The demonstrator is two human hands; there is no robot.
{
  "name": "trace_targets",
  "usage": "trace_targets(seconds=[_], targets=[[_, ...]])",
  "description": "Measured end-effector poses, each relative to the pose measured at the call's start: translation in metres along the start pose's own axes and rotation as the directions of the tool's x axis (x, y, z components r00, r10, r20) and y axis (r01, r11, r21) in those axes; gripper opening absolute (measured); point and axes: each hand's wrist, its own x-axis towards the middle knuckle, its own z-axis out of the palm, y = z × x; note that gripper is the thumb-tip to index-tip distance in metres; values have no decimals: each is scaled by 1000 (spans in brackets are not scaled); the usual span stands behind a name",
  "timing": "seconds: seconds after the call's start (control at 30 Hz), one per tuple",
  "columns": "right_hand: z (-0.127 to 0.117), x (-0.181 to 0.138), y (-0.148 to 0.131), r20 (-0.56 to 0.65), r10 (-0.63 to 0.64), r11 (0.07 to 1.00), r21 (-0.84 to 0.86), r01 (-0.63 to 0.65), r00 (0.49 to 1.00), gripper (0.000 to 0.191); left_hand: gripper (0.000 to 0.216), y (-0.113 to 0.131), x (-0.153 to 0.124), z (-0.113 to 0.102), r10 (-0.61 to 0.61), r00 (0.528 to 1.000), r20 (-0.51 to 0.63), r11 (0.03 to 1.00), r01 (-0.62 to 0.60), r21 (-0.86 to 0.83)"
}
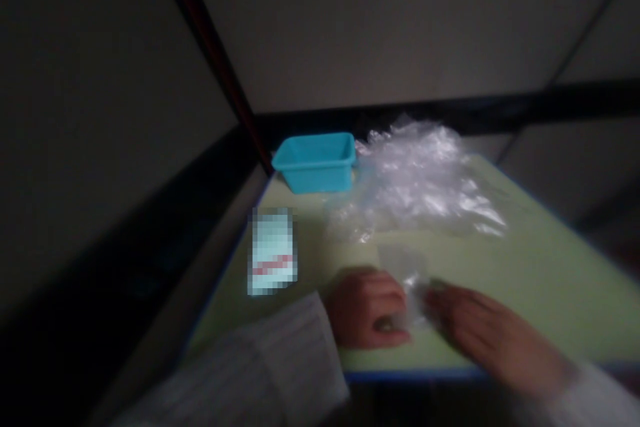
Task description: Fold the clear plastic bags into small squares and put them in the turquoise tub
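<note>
A small clear plastic bag (407, 267) lies between my two hands near the front edge of the table. My left hand (369, 310) is curled, its thumb and fingers closed on the bag's left side. From the right, my right hand (493, 337) reaches in with its fingers pressed together at the bag's right edge. Its fingertips are blurred and its thumb is hidden. Whether anything is inside the bag, I cannot tell.
Behind the hands, a large heap of crumpled clear plastic bags (425, 173) covers the far right of the yellow-green table (530, 260). A turquoise plastic basket (320, 177) stands at the far left. A pixelated pale card or screen (273, 247) with a red stripe lies left.
</note>
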Motion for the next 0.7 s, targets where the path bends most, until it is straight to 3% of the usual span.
trace_targets(seconds=[0.13,0.27,0.37,0.47,0.7], targets=[[0,0,0,81,66,996,59,-71,995,32,48,1,-1,3,38,999,6,998,-38,46],[2,0,-1,96,109,987,107,-119,989,34,33,4,-2,6,50,999,18,988,-53,148],[3,1,0,62,71,994,76,-76,996,32,20,6,-1,5,47,998,42,979,-54,196],[4,2,2,38,22,998,58,-24,999,21,20,8,-1,3,54,997,49,977,-63,203],[4,7,5,111,12,999,35,-15,994,25,20,13,0,3,66,997,40,974,-73,216]])
